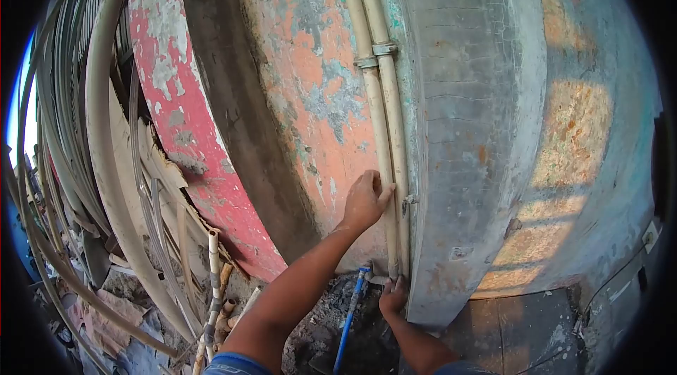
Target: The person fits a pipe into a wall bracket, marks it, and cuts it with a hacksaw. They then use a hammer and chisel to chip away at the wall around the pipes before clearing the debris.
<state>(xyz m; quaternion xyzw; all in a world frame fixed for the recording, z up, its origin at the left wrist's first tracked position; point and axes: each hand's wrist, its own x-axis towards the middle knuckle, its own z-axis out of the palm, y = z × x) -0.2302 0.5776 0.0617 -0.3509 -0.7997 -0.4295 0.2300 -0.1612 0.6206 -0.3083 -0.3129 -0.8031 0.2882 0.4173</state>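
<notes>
Two cream plastic pipes (381,110) run side by side down the peeling wall, joined to it by metal clamps (376,55). My left hand (367,200) is at the left pipe about two-thirds of the way down, its fingers curled and the thumb against the pipe. Low down, my right hand (393,296) is closed around the bottom end of the pipes near the ground; part of its grip is hidden. A smaller metal clamp (409,200) sits to the right of my left hand. Left of my right hand stands a slim blue pipe (348,322) with a blue fitting on top.
A grey concrete pillar (465,114) rises close on the right of the pipes. Long bent pipes (106,121) and loose strips lean on the left. Upright pipe pieces (214,262) and rubble lie below. A dark slab (525,333) covers the ground at lower right.
</notes>
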